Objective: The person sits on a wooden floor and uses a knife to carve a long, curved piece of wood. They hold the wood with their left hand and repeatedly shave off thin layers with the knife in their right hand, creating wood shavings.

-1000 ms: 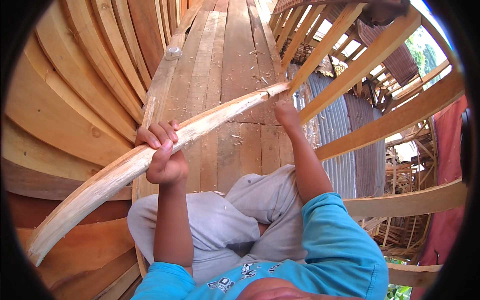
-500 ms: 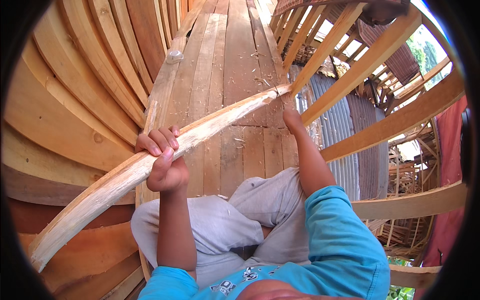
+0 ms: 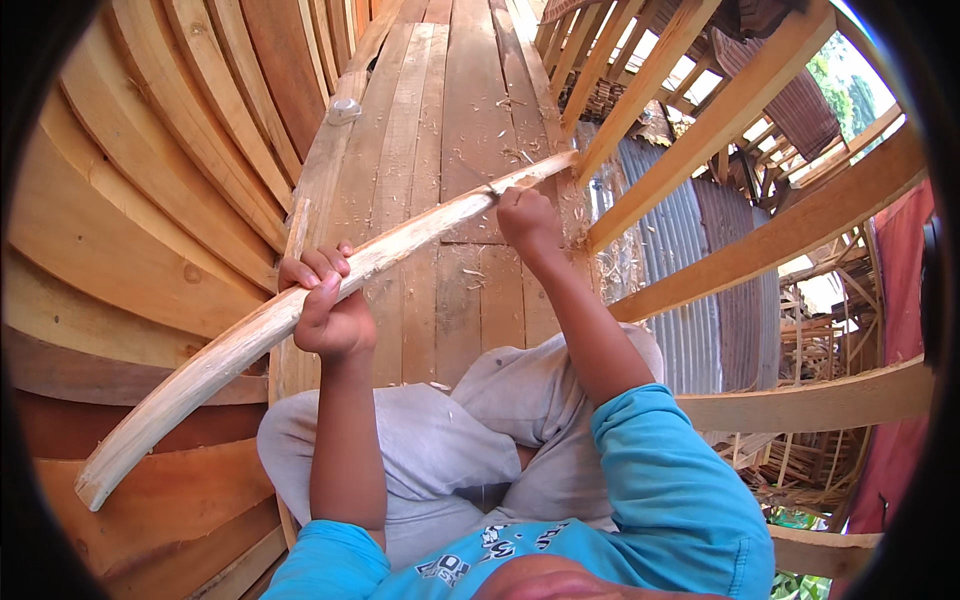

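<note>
A long, slightly curved wooden pole (image 3: 420, 232), pale with rough hewn sides, slants from the lower left up to the right across the front of me. My left hand (image 3: 330, 300) is wrapped round it near its middle, thumb on top. Closer to the pole's far right end, my right hand (image 3: 528, 218) is closed in a fist beside it. From that fist a thin dark knife blade (image 3: 478, 174) sticks out across the pole; its handle is hidden in the fingers.
Wood shavings (image 3: 505, 102) lie scattered over the plank floor (image 3: 460, 300). Curved wooden ribs and planks (image 3: 150, 220) rise on the left. Open ribs (image 3: 700, 130) stand on the right, with corrugated metal sheets (image 3: 680, 270) beyond. A small clear object (image 3: 344, 111) rests near the left edge.
My right hand has moved left along the pole with the knife, from near its far end toward the middle. The pole's near end has risen slightly; my left hand keeps its grip.
</note>
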Demonstrator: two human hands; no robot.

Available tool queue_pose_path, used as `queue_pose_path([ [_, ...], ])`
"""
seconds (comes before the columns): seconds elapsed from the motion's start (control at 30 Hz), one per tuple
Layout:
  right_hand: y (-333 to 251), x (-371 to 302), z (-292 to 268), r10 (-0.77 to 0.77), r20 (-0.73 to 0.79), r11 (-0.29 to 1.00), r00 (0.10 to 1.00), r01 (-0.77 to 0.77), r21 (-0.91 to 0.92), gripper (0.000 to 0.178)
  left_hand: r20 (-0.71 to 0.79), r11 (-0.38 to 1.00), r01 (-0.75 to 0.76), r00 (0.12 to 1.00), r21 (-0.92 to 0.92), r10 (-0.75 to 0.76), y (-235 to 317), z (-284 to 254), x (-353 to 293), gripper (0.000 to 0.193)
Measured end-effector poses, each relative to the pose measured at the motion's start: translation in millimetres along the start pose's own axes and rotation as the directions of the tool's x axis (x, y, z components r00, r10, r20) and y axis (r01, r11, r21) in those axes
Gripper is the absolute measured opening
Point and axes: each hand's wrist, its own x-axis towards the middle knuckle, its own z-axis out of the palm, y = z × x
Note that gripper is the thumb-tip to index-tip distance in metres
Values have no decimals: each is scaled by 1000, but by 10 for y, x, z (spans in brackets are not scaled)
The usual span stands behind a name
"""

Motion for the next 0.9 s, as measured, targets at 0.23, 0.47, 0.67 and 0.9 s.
queue_pose_path([
  [0.23,1429,644,18,-91,254,976,963,137,-171,54,126,999,-17,992,29,13,146,154,15,24],
  [0.47,350,63,-330,56,238,998,970,-50,-29,56,272,997,-41,962,71,20,210,62,29,24],
  [0.67,201,-91,-281,50,168,998,985,-44,-39,56,327,998,-53,944,46,35,227,30,102,25],
  [0.9,201,8,-319,25,163,1000,986,-24,-8,54,365,999,-11,931,52,-9,241,26,119,25],
])
